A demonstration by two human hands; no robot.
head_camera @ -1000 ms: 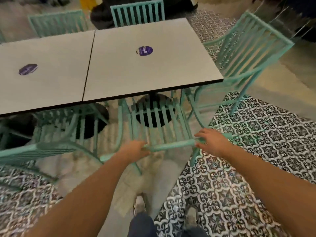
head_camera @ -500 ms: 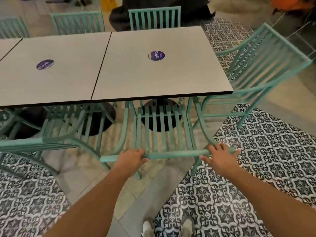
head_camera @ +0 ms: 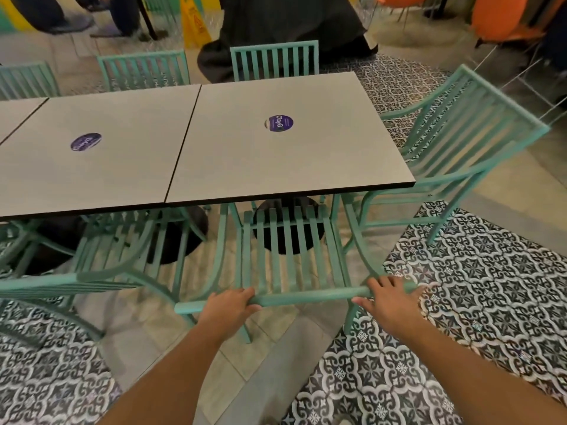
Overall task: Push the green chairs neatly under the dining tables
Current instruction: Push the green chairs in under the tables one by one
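Hands first: the left hand (head_camera: 228, 305) grips the top rail of the green chair (head_camera: 288, 256), fingers curled over it; the right hand (head_camera: 389, 302) rests on the rail, fingers spread, its grasp unclear. The chair's seat front is hidden beneath the dining table (head_camera: 276, 154). Beyond, another green chair (head_camera: 466, 139) stands angled at the table's end.

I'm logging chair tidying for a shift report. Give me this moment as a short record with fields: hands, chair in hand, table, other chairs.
left hand: grips the top rail
right hand: on the top rail, fingers loosely over it
held chair: seat partly under the right table
right table: bears a round purple sticker
end chair: angled, not tucked in
left chair: seat partly under the table
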